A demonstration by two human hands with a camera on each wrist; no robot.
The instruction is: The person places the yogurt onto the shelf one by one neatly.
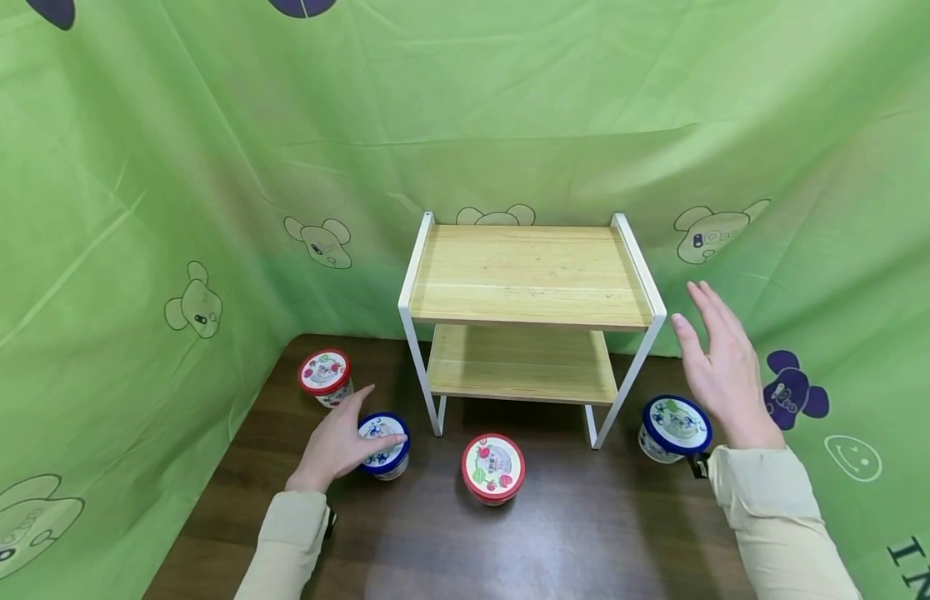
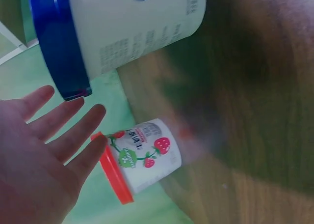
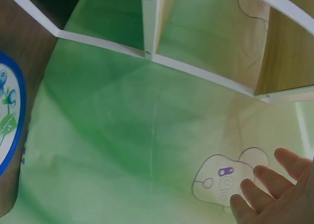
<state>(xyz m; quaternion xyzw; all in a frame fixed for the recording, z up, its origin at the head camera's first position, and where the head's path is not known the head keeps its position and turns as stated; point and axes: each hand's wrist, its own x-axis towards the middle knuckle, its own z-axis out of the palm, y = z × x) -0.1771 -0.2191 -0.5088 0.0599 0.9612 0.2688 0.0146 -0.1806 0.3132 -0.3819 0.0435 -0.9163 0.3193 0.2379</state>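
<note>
My left hand (image 1: 337, 446) is over the left blue-lidded tub (image 1: 393, 427), its thumb and fingers spread around the lid's near side. In the left wrist view, the straight fingertips (image 2: 74, 105) lie right at the edge of the blue lid (image 2: 56, 42), not curled round it. Behind that hand stands a red-lidded tub (image 1: 324, 372) with strawberries printed on its side. My right hand (image 1: 727, 375) is raised beside the shelf's right end, holding nothing, fingers extended. Below and left of it stands another blue-lidded tub (image 1: 675, 425).
A two-tier wooden shelf (image 1: 528, 275) with a white frame stands at the back of the dark wooden table (image 1: 570, 533). Another red-lidded tub (image 1: 493, 468) sits in front of it. A green printed curtain (image 1: 525, 100) encloses the back and sides.
</note>
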